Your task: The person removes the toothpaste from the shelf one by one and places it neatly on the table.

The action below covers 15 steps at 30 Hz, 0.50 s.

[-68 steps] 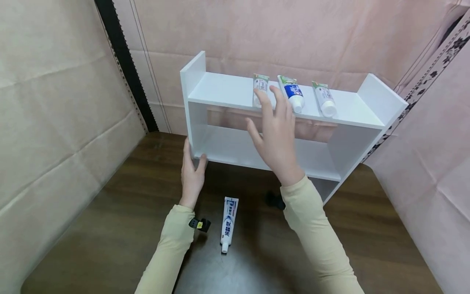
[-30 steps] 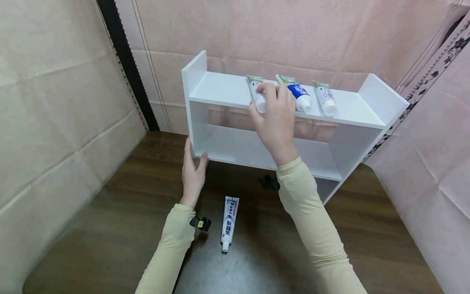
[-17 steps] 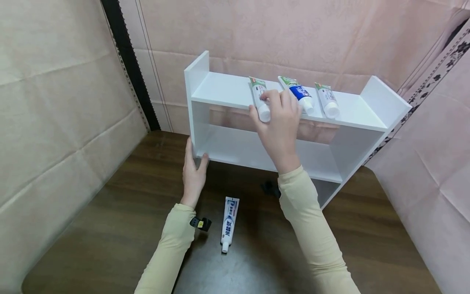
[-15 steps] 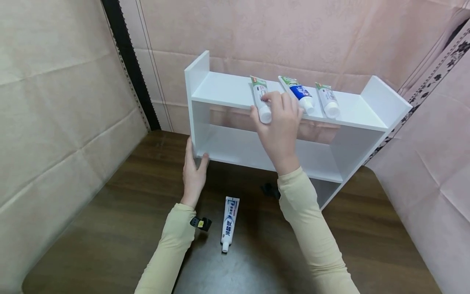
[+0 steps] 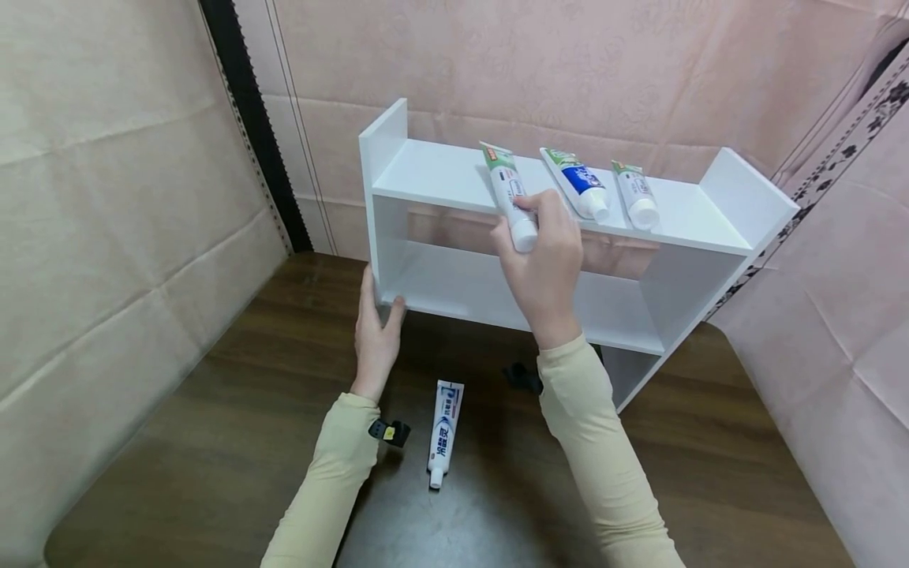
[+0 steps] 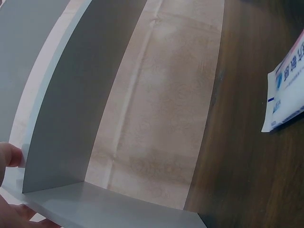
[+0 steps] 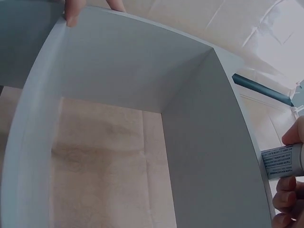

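Observation:
A white two-tier shelf [image 5: 433, 170] stands on the table. My left hand [image 5: 376, 339] grips its left side at the middle board, thumb at the front edge and fingers along the outer side. In the head view, my right hand [image 5: 547, 276] pinches a white toothpaste tube [image 5: 506, 183] with a green end. The tube slants out past the top board's front edge, cap towards me; whether its far end touches the board I cannot tell. The right wrist view catches part of that tube [image 7: 279, 161] between thumb and fingers.
Right of the held tube, a blue-and-white tube [image 5: 581, 177] and another white tube [image 5: 634, 189] lie on the top board. A white-and-blue toothpaste tube [image 5: 444, 430] lies on the wooden table [image 5: 234, 442] between my forearms. Pale cloth [image 5: 568, 71] hangs behind and at both sides.
My right hand came down from over the top board with spread fingers and took hold of the leftmost tube. It has drawn that tube forward past the edge. The left hand stayed put.

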Tool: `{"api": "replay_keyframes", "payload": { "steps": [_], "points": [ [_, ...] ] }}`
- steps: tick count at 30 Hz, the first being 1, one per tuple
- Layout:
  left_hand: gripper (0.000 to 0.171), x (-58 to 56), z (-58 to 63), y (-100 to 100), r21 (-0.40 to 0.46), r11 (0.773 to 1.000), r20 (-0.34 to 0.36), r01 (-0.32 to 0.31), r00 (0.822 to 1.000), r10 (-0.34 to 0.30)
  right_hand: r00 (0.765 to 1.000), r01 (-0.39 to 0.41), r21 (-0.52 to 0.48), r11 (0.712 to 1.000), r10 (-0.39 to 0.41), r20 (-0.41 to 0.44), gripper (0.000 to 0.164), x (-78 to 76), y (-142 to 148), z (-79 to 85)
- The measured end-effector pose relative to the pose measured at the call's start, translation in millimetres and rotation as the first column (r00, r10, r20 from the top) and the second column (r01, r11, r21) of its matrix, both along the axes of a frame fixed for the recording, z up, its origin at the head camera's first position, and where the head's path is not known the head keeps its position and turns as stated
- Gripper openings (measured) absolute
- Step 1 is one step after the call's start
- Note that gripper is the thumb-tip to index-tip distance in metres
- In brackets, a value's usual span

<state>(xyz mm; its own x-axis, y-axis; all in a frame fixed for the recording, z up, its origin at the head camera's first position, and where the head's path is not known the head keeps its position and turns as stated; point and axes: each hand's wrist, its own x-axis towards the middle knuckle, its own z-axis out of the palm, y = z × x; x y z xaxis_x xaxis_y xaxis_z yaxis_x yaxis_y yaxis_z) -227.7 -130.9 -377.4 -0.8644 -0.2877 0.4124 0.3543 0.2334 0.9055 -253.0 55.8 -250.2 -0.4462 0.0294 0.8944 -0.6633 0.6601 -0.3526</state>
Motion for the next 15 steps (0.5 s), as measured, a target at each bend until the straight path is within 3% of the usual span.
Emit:
{"api": "replay_keyframes", "payload": {
  "steps": [15],
  "points": [
    [0.065, 1.6, 2.8, 1, -0.006, 1.000, 0.023, -0.010, 1.000, 0.010, 0.998, -0.042, -0.058, 0.997, 0.045, 0.041, 0.028, 12.3, 2, -13.3]
  ]
}}
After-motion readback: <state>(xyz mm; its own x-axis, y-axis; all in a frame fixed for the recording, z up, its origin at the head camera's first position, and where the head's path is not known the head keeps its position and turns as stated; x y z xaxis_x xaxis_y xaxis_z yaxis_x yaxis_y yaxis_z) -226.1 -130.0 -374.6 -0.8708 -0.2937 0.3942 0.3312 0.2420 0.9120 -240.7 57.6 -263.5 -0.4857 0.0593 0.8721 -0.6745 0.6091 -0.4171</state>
